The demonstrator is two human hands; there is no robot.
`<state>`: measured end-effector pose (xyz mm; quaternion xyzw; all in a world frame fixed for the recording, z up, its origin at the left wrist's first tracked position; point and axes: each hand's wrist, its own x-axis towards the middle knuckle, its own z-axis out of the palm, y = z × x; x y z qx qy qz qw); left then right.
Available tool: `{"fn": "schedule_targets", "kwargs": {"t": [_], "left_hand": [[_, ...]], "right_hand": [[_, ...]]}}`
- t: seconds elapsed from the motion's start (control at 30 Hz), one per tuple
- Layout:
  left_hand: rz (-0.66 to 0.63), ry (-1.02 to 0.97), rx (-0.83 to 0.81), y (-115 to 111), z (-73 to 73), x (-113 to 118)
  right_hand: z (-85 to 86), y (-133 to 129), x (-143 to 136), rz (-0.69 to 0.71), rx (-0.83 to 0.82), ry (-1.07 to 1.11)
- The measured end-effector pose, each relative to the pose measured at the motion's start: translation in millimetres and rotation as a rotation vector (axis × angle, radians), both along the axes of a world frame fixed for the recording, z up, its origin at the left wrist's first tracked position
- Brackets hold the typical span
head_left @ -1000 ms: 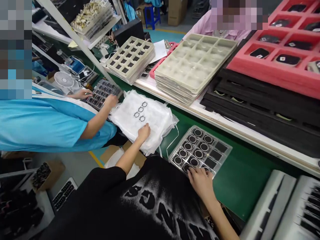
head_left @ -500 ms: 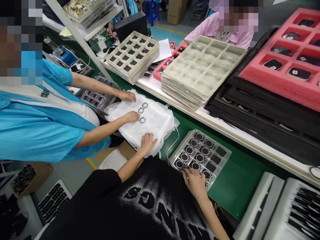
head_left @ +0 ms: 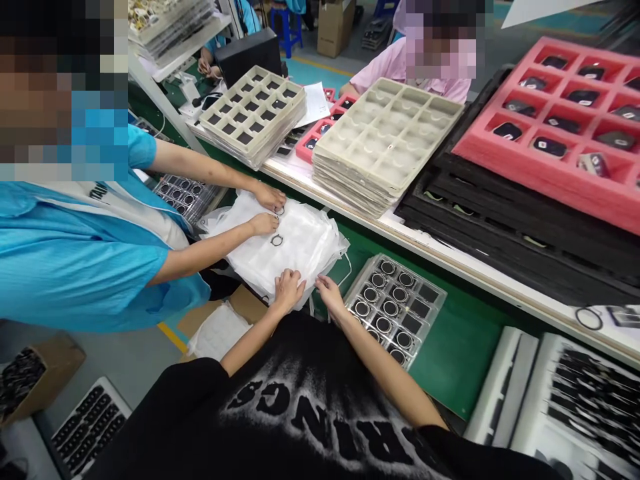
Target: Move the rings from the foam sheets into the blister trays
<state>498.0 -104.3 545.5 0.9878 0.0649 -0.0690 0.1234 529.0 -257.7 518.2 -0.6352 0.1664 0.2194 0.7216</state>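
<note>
My left hand (head_left: 290, 290) lies on the near edge of a stack of thin white bags or sheets (head_left: 310, 233), fingers loosely bent and a little apart. At the stack's right corner is my right hand (head_left: 329, 295), its fingertips drawn together; what they hold, if anything, is too small to make out. A dark thin ring (head_left: 277, 241) lies on the white stack. Across from me, a co-worker's two hands (head_left: 265, 223) rest on the same stack, by another ring partly covered. Right of my right hand sits a clear tray (head_left: 434, 308) with several round ring parts in its compartments.
Stacked beige trays (head_left: 385, 143) and a red foam tray (head_left: 555, 133) over black foam stand on the white shelf (head_left: 345, 200) behind. White trays with black parts (head_left: 590, 400) are at the lower right. A cardboard box (head_left: 60, 373) is on the floor at left.
My right hand has moved left from the clear tray to the white stack. The co-worker's hands have shifted over the rings, and fewer rings show. The view has turned slightly.
</note>
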Motion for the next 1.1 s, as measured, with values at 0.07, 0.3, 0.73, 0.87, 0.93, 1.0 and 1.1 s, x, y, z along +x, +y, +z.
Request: {"fn": "schedule_targets", "kwargs": {"t": [0.07, 0.3, 0.73, 0.87, 0.93, 1.0, 1.1], "left_hand": [[0.007, 0.001, -0.015, 0, 4.8, 0], [0.018, 0.014, -0.019, -1, 10.9, 2], [-0.034, 0.004, 0.096, -3, 3.1, -5], [-0.049, 0.001, 0.206, -11, 9.9, -6], [-0.055, 0.024, 0.261, -13, 17.8, -4], [-0.070, 0.040, 0.294, -14, 29.1, -1], [-0.090, 0.032, 0.295, -9, 49.7, 3]], "right_hand": [[-1.2, 9, 5, -0.082, 0.082, 0.092], [2.8, 21, 19, -0.118, 0.259, 0.269], [-5.9, 32, 11, -0.154, 0.246, 0.207], [2.0, 32, 6, -0.167, 0.221, -0.013], [5.8, 31, 4, -0.161, 0.210, -0.081], [7.2, 30, 3, -0.146, 0.235, -0.100], [3.9, 29, 6, -0.137, 0.295, -0.066]]}}
